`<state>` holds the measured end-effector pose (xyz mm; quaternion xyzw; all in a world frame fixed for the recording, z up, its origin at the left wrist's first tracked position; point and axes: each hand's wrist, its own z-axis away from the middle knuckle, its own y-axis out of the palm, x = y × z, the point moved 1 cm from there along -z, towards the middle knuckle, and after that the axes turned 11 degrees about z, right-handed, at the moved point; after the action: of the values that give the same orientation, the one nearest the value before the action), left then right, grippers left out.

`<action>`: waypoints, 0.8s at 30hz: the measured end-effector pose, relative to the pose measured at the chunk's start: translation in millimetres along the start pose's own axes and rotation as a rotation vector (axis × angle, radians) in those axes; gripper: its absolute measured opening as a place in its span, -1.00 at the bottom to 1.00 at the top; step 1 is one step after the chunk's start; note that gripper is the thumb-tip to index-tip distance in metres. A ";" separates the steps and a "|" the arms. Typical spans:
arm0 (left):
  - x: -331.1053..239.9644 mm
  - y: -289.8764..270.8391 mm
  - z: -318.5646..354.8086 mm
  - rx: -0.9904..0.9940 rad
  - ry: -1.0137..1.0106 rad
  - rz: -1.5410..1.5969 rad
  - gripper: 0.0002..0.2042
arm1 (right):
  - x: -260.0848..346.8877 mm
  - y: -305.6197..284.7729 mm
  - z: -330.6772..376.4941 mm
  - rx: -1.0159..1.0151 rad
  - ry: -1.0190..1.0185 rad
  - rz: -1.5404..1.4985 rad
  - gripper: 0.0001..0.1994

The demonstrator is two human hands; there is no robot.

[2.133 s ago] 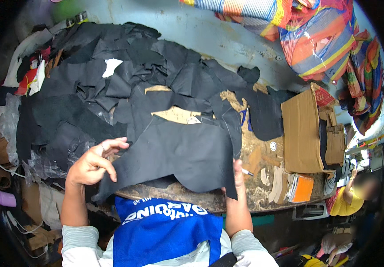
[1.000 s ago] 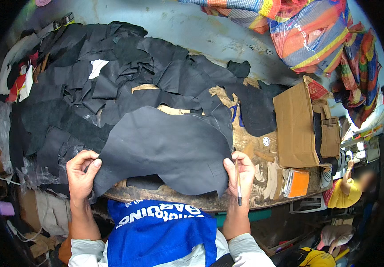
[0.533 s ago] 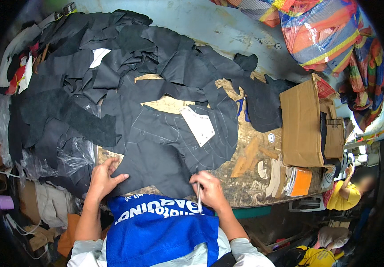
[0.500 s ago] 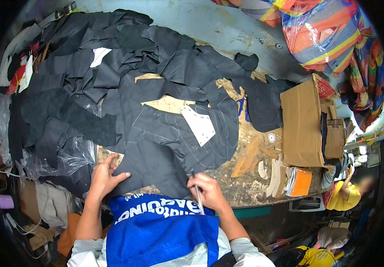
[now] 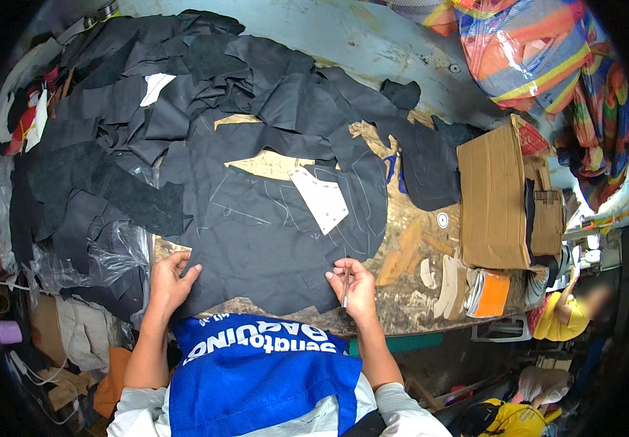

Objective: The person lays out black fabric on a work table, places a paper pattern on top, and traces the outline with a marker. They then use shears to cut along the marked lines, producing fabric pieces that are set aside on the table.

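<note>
While the right hand [image 5: 360, 290] grips a pen [image 5: 346, 287] by the right edge of the black sheet [image 5: 263, 269], I see the left hand [image 5: 169, 286], thumb and fingers parted, at its left; the sheet lies on the worktable [image 5: 413, 309].

Soft, fairly even light covered the bench [image 5: 420, 218], leaving faint sheen on the black sheet [image 5: 260, 266]. Glare streaked the clear plastic [image 5: 121, 251] and the striped bundle [image 5: 522, 54]. The far right edge looked washed out, the space below the bench dim. Blur hid one person's head [image 5: 597, 300]; edges bent toward the black rim.
</note>
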<state>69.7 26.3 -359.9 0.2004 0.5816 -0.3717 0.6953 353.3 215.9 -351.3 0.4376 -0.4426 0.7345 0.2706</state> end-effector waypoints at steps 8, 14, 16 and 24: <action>-21.0 14.6 4.4 -0.058 0.161 -0.198 -0.77 | 3.7 7.1 1.4 -0.089 -0.283 0.436 -0.74; -92.3 -86.4 -23.8 -0.036 0.284 -0.288 -0.79 | 21.0 10.1 -7.0 -0.246 -0.398 0.397 -0.80; -126.5 -164.2 -45.6 -0.040 0.218 -0.350 -0.81 | 25.2 10.5 -11.7 -0.266 -0.416 0.432 -0.83; -188.4 -258.9 -129.0 -0.768 0.599 -0.988 -0.75 | 25.8 41.9 -18.6 -0.295 -0.549 0.460 -0.85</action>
<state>-218.5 5.0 -171.1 -0.2542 0.8619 -0.3411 0.2760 300.8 213.3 -350.1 0.4637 -0.6860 0.5599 0.0304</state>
